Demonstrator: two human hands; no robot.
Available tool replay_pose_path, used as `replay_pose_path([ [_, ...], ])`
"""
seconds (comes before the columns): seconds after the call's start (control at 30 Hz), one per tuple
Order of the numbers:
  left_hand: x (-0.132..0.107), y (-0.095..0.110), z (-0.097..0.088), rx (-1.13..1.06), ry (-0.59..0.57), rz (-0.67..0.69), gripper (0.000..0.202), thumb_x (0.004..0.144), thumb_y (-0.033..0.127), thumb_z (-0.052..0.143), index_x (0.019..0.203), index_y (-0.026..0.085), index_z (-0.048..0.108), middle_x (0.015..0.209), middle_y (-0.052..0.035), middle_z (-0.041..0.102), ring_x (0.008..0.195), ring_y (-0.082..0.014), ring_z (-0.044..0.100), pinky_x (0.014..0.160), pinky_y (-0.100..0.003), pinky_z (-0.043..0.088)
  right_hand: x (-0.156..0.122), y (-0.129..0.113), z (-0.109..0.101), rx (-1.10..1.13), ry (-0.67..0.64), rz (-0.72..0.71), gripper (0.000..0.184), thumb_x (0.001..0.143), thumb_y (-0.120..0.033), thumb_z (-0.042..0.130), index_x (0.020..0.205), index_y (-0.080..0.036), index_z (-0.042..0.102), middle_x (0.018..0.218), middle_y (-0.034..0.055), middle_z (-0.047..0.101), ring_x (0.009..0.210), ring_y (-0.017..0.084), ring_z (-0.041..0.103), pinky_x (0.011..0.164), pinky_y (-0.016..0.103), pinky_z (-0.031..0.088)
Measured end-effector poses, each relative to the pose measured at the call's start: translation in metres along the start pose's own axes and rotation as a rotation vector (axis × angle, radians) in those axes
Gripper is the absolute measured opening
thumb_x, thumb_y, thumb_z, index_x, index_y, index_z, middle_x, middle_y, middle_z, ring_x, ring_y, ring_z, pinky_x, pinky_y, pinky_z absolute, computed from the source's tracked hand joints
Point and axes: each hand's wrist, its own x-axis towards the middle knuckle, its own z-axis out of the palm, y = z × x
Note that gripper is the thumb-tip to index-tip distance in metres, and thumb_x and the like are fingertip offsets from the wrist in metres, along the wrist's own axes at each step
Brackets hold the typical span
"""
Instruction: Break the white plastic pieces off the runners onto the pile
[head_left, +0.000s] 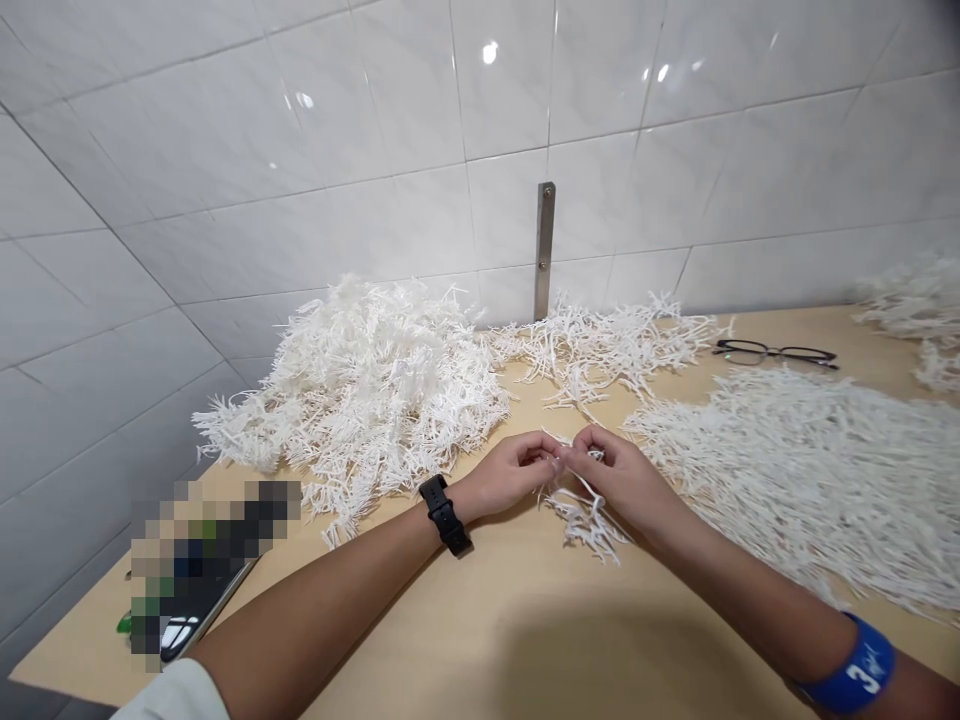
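Note:
My left hand (510,475) and my right hand (607,475) meet at the fingertips above the tabletop, pinching a small tangle of white plastic spiky strands (585,515) between them. Part of the tangle hangs below my hands, and my fingers hide its middle. A large heap of the same strands (360,390) rises just beyond my left hand. To the right of my right hand lies a wide, flatter mat of finer white strands (795,480). A black watch (445,514) circles my left wrist, and a blue wristband (847,665) circles my right forearm.
The light wooden table (480,640) runs against a white tiled wall (420,120) with a metal strip (544,250). Looser strands (600,350) lie along the wall. Black-framed glasses (776,353) rest far right. A pixelated phone (195,600) lies near the left edge.

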Motion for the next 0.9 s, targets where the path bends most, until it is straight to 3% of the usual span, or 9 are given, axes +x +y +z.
replay_pose_path([
  [0.1, -0.001, 0.002, 0.0, 0.017, -0.005, 0.015, 0.036, 0.084, 0.049, 0.062, 0.088, 0.013, 0.06, 0.072, 0.0, 0.052, 0.065, -0.0102, 0.043, 0.063, -0.026, 0.033, 0.0, 0.002, 0.002, 0.06, 0.015, 0.047, 0.041, 0.074, -0.051, 0.076, 0.084, -0.024, 0.047, 0.052, -0.0101, 0.042, 0.046, 0.009, 0.035, 0.044, 0.021, 0.021],
  [0.2, -0.002, 0.003, 0.0, 0.027, 0.004, 0.044, 0.035, 0.084, 0.049, 0.062, 0.087, 0.014, 0.06, 0.076, -0.0014, 0.054, 0.07, -0.0116, 0.046, 0.069, -0.026, 0.035, 0.0, 0.0, 0.002, 0.117, -0.022, 0.066, 0.044, 0.074, -0.054, 0.075, 0.095, -0.021, 0.054, 0.057, -0.0082, 0.047, 0.049, 0.01, 0.04, 0.047, 0.023, 0.028],
  [0.37, -0.002, 0.002, -0.001, 0.072, 0.027, 0.055, 0.034, 0.088, 0.047, 0.058, 0.084, 0.014, 0.06, 0.078, -0.0019, 0.056, 0.072, -0.0119, 0.048, 0.071, -0.026, 0.037, 0.0, -0.008, -0.003, -0.127, -0.106, -0.02, 0.035, 0.08, -0.049, 0.069, 0.086, -0.015, 0.064, 0.062, -0.0036, 0.048, 0.058, 0.011, 0.041, 0.054, 0.026, 0.03],
  [0.47, -0.001, 0.0, -0.002, 0.093, 0.027, 0.042, 0.038, 0.086, 0.051, 0.06, 0.078, 0.014, 0.058, 0.073, 0.0001, 0.053, 0.068, -0.0109, 0.046, 0.067, -0.025, 0.036, -0.002, -0.013, -0.004, -0.227, -0.215, -0.093, 0.031, 0.084, -0.044, 0.063, 0.072, -0.016, 0.058, 0.063, -0.0035, 0.044, 0.06, 0.011, 0.037, 0.057, 0.026, 0.029],
  [0.7, -0.003, 0.005, -0.006, 0.049, -0.16, -0.019, 0.042, 0.084, 0.053, 0.063, 0.07, 0.014, 0.056, 0.065, 0.0024, 0.049, 0.063, -0.0097, 0.044, 0.062, -0.024, 0.036, -0.006, -0.017, -0.006, -0.316, -0.423, -0.046, 0.028, 0.088, -0.041, 0.055, 0.072, -0.018, 0.052, 0.067, -0.0033, 0.04, 0.062, 0.011, 0.033, 0.058, 0.026, 0.027],
  [0.9, -0.002, 0.002, -0.009, -0.048, -0.098, 0.01, 0.044, 0.084, 0.056, 0.063, 0.075, 0.013, 0.059, 0.068, 0.0006, 0.051, 0.063, -0.0096, 0.045, 0.062, -0.023, 0.038, -0.003, -0.013, -0.01, -0.327, -0.4, -0.068, 0.038, 0.086, -0.047, 0.058, 0.065, -0.02, 0.04, 0.062, -0.0055, 0.031, 0.059, 0.01, 0.027, 0.055, 0.026, 0.024],
])
